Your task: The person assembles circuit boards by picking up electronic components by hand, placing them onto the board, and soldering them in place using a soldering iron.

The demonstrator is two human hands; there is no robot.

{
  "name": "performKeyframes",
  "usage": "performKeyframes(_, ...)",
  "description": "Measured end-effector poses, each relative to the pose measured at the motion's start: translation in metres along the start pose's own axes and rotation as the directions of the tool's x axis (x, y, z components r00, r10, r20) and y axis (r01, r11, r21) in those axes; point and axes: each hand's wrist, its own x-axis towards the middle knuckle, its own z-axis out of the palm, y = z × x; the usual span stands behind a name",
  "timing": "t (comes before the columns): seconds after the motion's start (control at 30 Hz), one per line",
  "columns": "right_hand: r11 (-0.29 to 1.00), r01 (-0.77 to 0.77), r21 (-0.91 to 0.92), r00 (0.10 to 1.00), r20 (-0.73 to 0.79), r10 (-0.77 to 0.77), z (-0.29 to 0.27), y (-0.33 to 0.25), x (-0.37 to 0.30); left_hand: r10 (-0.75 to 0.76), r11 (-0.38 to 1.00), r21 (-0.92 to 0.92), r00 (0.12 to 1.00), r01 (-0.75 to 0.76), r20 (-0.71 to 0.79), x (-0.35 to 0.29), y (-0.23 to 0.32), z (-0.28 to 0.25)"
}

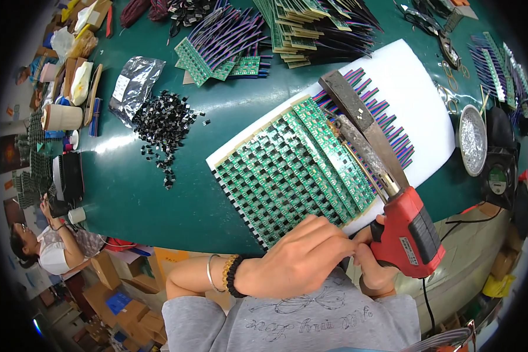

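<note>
My right hand [376, 261] is wrapped round a red and black soldering gun [408, 232]. Its metal barrel points away from me over the boards, and a thin tube runs beside it. Close beside the right hand, my left hand [302, 258] has its fingers drawn together, their tips meeting the right fingers; whatever they pinch is hidden. Green circuit boards [276, 170] with rows of small black parts lie side by side on a white foam sheet [413, 76]. Across the coloured wires [387, 120] at their far right side rests a dark metal bar [358, 111].
Left of the foam lie a heap of small black components [164, 117] and a silver bag [136, 88]. Stacks of wired boards [293, 35] stand at the back. A silvery dish [473, 141] and a black fan [498, 176] are at the right. Another person [58, 240] sits far left.
</note>
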Motion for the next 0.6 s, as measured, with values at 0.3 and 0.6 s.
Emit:
performKeyframes(0.3, 0.981, -0.093, 0.170, 0.990, -0.092, 0.109, 0.003, -0.005, 0.000, 0.208, 0.947, 0.251, 0.978, -0.201, 0.000, 0.001, -0.005, 0.004)
performKeyframes(0.6, 0.999, 0.008, 0.031, 0.999, -0.037, -0.007, -0.010, 0.015, -0.017, 0.231, 0.827, 0.496, 0.965, -0.264, 0.127, 0.009, -0.010, -0.021)
